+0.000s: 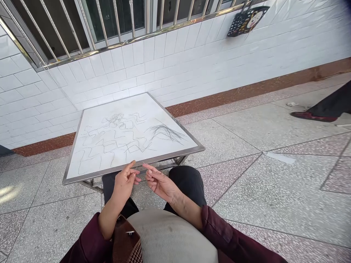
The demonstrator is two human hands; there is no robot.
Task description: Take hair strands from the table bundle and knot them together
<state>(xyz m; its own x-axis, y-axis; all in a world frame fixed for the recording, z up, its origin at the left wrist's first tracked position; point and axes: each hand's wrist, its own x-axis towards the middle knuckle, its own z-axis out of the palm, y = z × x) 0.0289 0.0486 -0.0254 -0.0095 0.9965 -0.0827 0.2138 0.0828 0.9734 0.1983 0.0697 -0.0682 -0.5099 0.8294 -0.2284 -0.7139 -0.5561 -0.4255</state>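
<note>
Pinching a fine dark strand (138,168), barely visible, between thumb and fingertips of left hand (124,182), closed to a grip. Holding right hand (161,184) half open, just beside that strand, contact unclear. Lying at 12 o'clock from both hands: loose dark hair strands (167,133), zigzagging across white-topped, metal-framed desk (142,106).

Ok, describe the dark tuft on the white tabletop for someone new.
Start at the white-topped table by the tiled wall. On its right side sits a fan-shaped tuft of dark hairs. It is the only dense bunch; the other strands lie in thin, loose zigzags.
</note>
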